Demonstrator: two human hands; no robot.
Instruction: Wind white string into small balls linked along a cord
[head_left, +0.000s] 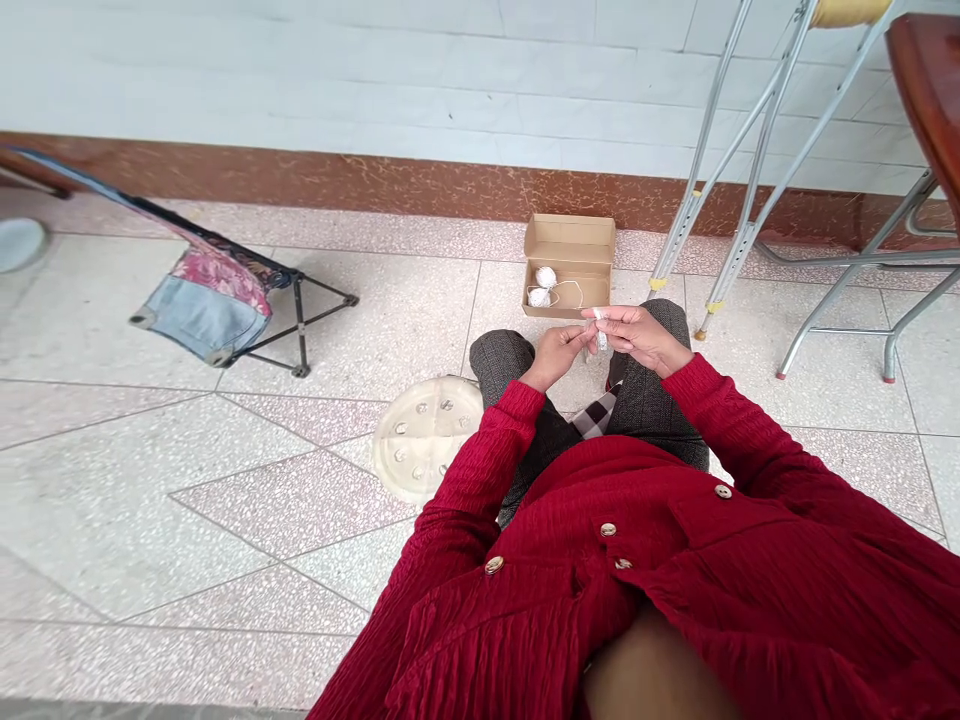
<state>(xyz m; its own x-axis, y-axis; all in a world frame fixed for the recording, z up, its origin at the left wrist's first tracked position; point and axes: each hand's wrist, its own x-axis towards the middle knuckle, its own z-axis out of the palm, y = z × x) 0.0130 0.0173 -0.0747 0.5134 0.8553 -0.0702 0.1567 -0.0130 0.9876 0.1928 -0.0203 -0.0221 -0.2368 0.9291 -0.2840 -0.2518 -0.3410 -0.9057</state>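
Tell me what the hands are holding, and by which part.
The left hand and right hand hold a small white piece between them; exactly which part each grips cannot be told.

from my head, one camera looks forward and down, jacket close below, left hand and right hand beyond.

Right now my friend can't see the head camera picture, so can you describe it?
A person's left hand meets the right hand at a small white piece, which the right one holds. Beyond sits an open cardboard box with two white yarn balls; a folding chair stands left, metal crutches right.
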